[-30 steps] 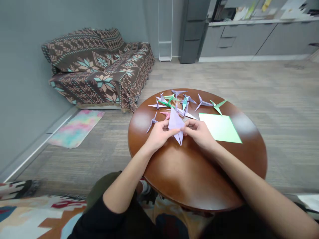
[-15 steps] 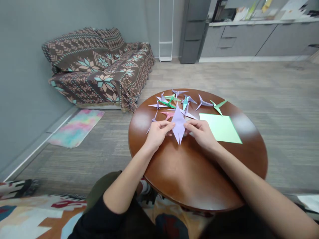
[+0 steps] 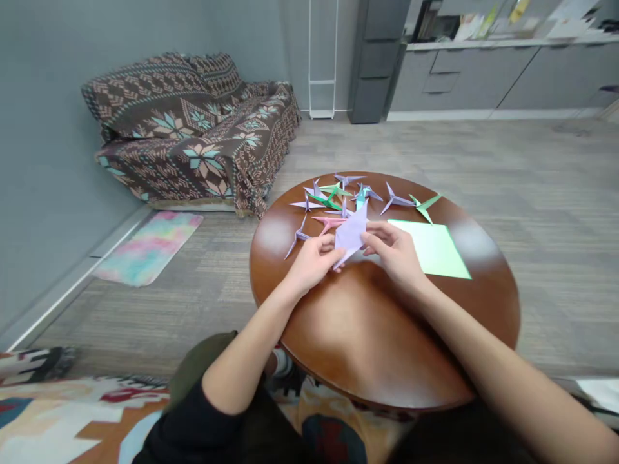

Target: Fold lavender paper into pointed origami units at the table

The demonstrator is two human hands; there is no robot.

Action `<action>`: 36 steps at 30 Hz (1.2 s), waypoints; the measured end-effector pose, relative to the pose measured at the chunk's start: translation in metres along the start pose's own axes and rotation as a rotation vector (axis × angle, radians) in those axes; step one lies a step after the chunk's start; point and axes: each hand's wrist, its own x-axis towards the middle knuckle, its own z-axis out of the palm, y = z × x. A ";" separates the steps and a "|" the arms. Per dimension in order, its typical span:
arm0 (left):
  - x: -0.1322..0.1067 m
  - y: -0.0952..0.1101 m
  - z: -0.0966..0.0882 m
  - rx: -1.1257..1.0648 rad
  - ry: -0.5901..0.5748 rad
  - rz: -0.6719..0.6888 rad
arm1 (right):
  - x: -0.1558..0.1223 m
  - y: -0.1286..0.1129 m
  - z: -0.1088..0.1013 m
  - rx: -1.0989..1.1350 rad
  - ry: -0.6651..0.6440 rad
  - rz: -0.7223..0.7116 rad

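Note:
A folded lilac paper piece (image 3: pixel 352 232) lies tilted on the round brown table (image 3: pixel 382 335), its long tip pointing up and right. My left hand (image 3: pixel 312 261) pinches its lower left corner. My right hand (image 3: pixel 394 254) presses fingers closed on its right side. Just behind the paper lie several finished origami cranes (image 3: pixel 338 193) in lilac, green, teal and pink. A flat light green square sheet (image 3: pixel 432 248) rests to the right of my right hand.
A sofa under a patterned brown blanket (image 3: pixel 193 132) stands at the back left. A pastel mat (image 3: pixel 147 248) lies on the carpet beside the table. Grey cabinets (image 3: pixel 483 71) line the far wall. A bright rug (image 3: pixel 72 419) covers the floor near my legs.
The lilac piece has been turned from pointing straight up and down to tilted, tip toward the upper right. Both hands shifted slightly with it and stayed on it.

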 end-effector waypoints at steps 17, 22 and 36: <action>0.002 0.002 0.000 -0.260 0.173 0.019 | -0.008 -0.003 0.003 -0.109 -0.303 -0.032; 0.003 -0.002 0.000 -0.006 0.117 0.098 | -0.008 -0.007 0.002 -0.068 -0.308 -0.101; -0.003 0.006 0.007 -0.386 0.021 -0.097 | -0.002 0.000 -0.003 -0.104 0.065 -0.272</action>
